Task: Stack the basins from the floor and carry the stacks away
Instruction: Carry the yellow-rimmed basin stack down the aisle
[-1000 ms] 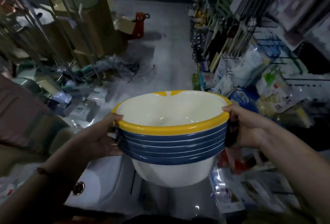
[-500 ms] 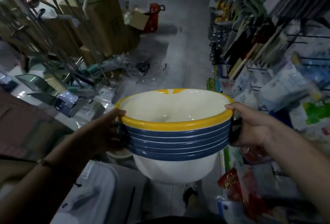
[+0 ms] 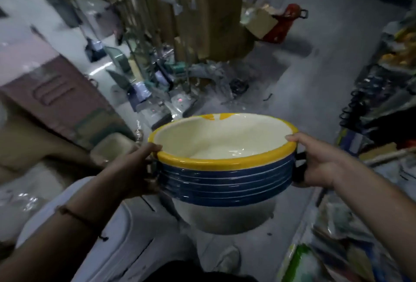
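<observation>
The stack of basins (image 3: 225,169) is up in the air, in front of the person's body and above the floor (image 3: 315,83). The top basin has a yellow rim, and the ones under it have blue rims. The left hand (image 3: 132,169) grips one side and the right hand (image 3: 319,162) grips the other. On each hand the thumb lies over the yellow rim, and the fingers seem to curl under the rims, but they are mostly hidden.

The stack could slip. It looks heavy and smooth, and only the rims are held. If one hand lets go a little, the stack may tip and the basins could fall and crack.

The person could also trip. The way ahead is narrow. A pile of boxes (image 3: 209,23), plastic wrap (image 3: 216,74) and a red cart (image 3: 283,23) sit on the floor, and a shelf of goods (image 3: 382,92) is close on the right. The wide stack hides the feet, so a bump or a stumble is easy.
</observation>
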